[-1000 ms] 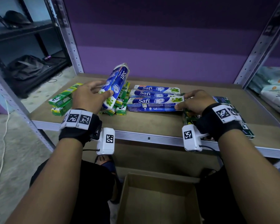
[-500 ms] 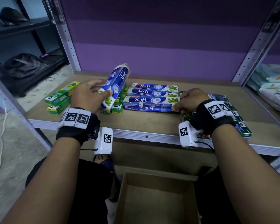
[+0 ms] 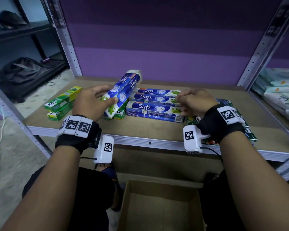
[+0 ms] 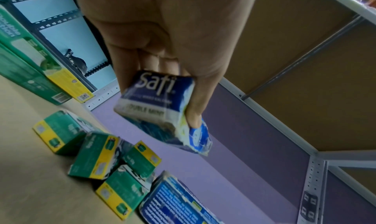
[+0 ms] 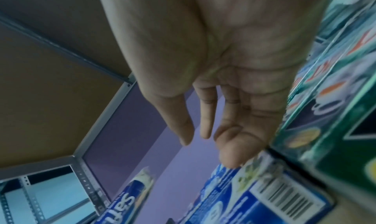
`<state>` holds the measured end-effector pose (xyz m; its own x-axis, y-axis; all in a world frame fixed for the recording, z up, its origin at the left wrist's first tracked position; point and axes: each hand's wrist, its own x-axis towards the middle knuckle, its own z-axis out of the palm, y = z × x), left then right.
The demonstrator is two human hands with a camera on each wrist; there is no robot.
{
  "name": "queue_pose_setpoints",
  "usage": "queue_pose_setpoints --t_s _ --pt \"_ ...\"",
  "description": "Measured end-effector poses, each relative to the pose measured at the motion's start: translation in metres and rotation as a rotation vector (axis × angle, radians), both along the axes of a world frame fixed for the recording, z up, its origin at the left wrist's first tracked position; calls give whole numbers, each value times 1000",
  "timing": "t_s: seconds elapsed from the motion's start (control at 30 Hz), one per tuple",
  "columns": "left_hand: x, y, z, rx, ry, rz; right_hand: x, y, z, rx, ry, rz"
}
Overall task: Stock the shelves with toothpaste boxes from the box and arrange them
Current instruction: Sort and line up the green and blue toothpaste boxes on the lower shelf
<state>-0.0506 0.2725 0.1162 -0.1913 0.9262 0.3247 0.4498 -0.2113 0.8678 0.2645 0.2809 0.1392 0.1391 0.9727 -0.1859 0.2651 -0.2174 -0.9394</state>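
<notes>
Brown board makes up the shelf [image 3: 157, 129] we are stocking, and it runs crosswise ahead of both our hands. Between our hands lies the row of blue Safi boxes [image 3: 154, 107], flat on the shelf, three of them side by side, their long axes running left to right and their printed faces up. Our right hand [image 3: 194, 101] sits at the right end of that row, fingers loosely bent and holding nothing; in the right wrist view one fingertip just touches the end of the nearest box. Beyond our right wrist lie dark green boxes [image 3: 248, 135]; outward of our left hand lie the small green and yellow boxes [image 3: 62, 101].

Our left hand [image 3: 90, 104] grasps the held Safi box [image 3: 122, 92] at its near end, thumb on the right face and fingers on the left. Its long axis tilts up and away from us, leaning right, roughly crosswise to the row, with the far end raised above the row's left end. We judge the coming move needs that box turned until it runs left to right, then laid against the row; our left hand is the nearer.
</notes>
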Motion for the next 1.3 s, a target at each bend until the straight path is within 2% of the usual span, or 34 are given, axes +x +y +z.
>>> queue_pose_setpoints --t_s 0.1,0.23,0.37,0.63,0.73,0.9,1.0,1.1,1.3 --pt "6 -2 0 29 77 -71 -10 -5 6 5 169 38" --pt "16 -3 -1 10 121 -154 -22 -12 9 -37 190 89" --pt "28 -10 1 48 250 -189 -27 -15 10 -23 312 107" --pt "49 -13 0 109 78 -339 -31 -13 10 146 580 -26" --pt "56 -14 -1 155 138 -341 -29 -13 13 208 650 -42" --pt "64 -13 -4 159 179 -344 -27 -18 18 316 598 -15" --pt "68 -14 -4 90 141 -362 -26 -22 22 384 567 8" --pt "73 -15 -1 59 14 -375 -26 -27 25 458 458 65" --pt "82 -18 19 112 -312 -425 -28 -35 29 566 289 216"
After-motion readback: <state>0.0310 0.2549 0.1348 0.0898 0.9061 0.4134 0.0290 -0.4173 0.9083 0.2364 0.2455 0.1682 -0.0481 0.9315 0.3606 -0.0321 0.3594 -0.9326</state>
